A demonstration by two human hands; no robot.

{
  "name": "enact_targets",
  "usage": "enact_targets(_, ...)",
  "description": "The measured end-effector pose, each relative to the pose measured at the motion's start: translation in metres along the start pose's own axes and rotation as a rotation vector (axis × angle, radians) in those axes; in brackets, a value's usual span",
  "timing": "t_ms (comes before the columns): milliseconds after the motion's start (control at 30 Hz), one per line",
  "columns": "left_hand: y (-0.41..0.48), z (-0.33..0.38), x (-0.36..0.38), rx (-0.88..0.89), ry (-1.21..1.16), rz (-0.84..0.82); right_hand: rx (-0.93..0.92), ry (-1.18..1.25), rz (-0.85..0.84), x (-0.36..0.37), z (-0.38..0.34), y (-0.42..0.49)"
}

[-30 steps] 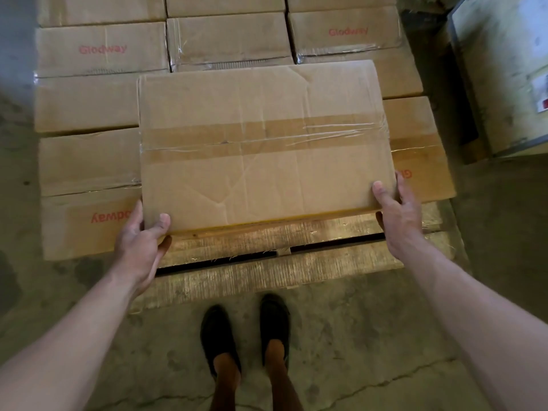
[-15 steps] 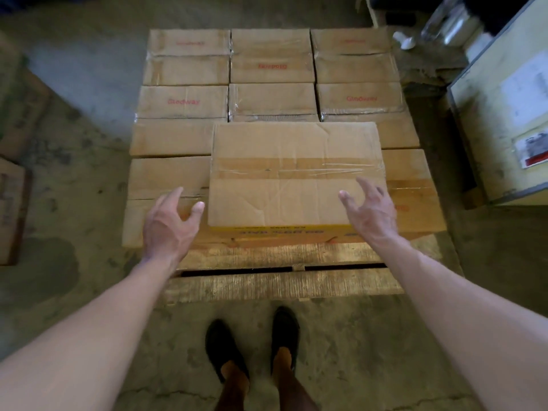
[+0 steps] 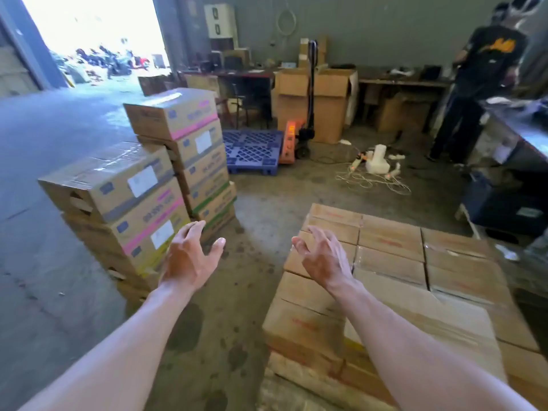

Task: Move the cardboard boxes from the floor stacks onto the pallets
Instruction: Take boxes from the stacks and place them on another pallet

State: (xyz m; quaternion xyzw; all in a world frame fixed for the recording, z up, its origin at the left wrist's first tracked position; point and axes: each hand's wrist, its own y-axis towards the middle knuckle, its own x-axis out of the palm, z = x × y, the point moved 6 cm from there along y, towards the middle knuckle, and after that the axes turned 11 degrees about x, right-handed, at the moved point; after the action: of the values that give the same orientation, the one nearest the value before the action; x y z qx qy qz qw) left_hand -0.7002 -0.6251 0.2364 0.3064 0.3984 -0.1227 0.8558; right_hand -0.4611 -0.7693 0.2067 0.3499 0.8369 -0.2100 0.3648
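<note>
Finding open floor point(image 3: 252, 221) at twelve o'clock, running like a lane between the two sides. Meeting the floor stacks point(image 3: 127, 209) at ten o'clock, standing tall and close together, blocking the left side. Meeting the pallet boxes point(image 3: 391, 253) from one to four o'clock, packed tight, leaving room only over their tops. Holding the left hand point(image 3: 189, 256) and the right hand point(image 3: 323, 256) up in the air, fingers spread, touching nothing. Farther off at twelve, running into a blue pallet point(image 3: 252, 149) and a pallet jack point(image 3: 308, 114). Finding loose cords point(image 3: 370, 179) lying on the ground at one o'clock. Seeing a person point(image 3: 480, 90) standing well away at two o'clock.
</note>
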Motion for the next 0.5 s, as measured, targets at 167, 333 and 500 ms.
enact_targets(167,-0.01,-0.089,-0.149,-0.073,0.085,0.196,-0.244,0.018,-0.046,0.053,-0.174,-0.044)
enact_targets(333,-0.013,-0.174,-0.221,-0.205,0.131,0.235,-0.411,-0.004,-0.12,0.119,-0.288,-0.069)
enact_targets(500,0.001,-0.234,-0.238,-0.277,0.121,0.275,-0.43,-0.019,-0.162,0.165,-0.349,-0.046)
